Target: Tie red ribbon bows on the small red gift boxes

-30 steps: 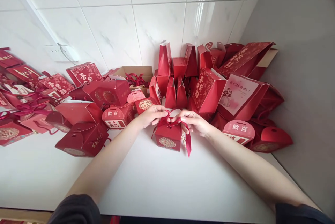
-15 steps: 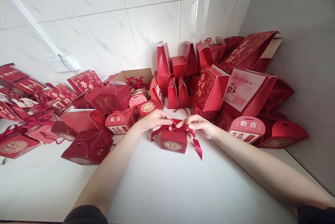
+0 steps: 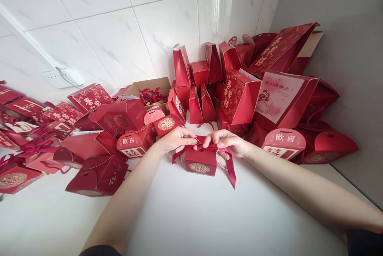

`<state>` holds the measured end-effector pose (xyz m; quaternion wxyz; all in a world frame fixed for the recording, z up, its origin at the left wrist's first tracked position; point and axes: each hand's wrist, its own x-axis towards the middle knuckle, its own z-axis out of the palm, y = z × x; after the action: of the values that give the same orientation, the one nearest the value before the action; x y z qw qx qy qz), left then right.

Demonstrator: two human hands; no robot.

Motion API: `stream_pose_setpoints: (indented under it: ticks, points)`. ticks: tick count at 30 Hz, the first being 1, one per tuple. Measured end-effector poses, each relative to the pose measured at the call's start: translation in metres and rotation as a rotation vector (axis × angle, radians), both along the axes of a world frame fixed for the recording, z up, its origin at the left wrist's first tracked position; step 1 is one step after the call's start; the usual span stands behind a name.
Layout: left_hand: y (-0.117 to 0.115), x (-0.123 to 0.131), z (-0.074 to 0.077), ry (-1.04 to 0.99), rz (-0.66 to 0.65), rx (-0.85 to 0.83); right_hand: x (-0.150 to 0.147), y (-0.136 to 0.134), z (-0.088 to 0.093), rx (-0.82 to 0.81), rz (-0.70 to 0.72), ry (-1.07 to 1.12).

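Observation:
A small red gift box (image 3: 201, 163) with a round gold emblem on its front stands on the white table. Across its top lies a dark red ribbon (image 3: 231, 170), looped at the middle, with one tail hanging down the right side. My left hand (image 3: 177, 141) pinches the ribbon at the upper left of the box. On the other side my right hand (image 3: 228, 142) grips the ribbon between thumb and fingers, close to the knot. A gold cord shows at the box's right side, partly behind the ribbon.
An open cardboard carton (image 3: 154, 84) holding red ribbons stands at the back. Stacked red boxes (image 3: 239, 98) rise behind my hands, with a box bearing a couple's picture (image 3: 278, 96) to the right. More boxes (image 3: 97, 174) crowd the left. A wall socket (image 3: 62, 77) has a cable.
The view has shifted and tilted slightly. Both hands stay at the ribbon on top of the box, with the right hand's fingers a little more curled around the knot.

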<state>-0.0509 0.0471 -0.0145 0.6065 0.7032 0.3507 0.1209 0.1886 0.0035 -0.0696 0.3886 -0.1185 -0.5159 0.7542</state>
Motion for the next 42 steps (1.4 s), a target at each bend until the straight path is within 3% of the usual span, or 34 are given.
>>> stream_pose_setpoints:
  ticks: [7,13,23,29,34,42]
  points:
    - [0.0,0.002,-0.001,0.006,0.005,-0.004,-0.001,-0.001,0.002,0.036,-0.079,-0.004]
    - [-0.006,0.005,0.011,0.011,0.018,0.076,-0.003,0.0,0.0,0.074,-0.257,-0.215]
    - [-0.01,0.005,0.026,0.178,0.0,0.229,-0.006,0.004,0.015,0.181,-0.261,-0.32]
    - [-0.008,0.006,0.021,0.137,0.059,0.161,-0.005,0.005,0.013,0.251,-0.312,-0.343]
    - [-0.006,0.005,0.017,0.08,0.072,0.138,-0.006,0.004,0.012,0.255,-0.268,-0.273]
    - [-0.006,0.007,0.018,0.084,0.02,0.122,-0.008,0.002,0.015,0.35,-0.321,-0.335]
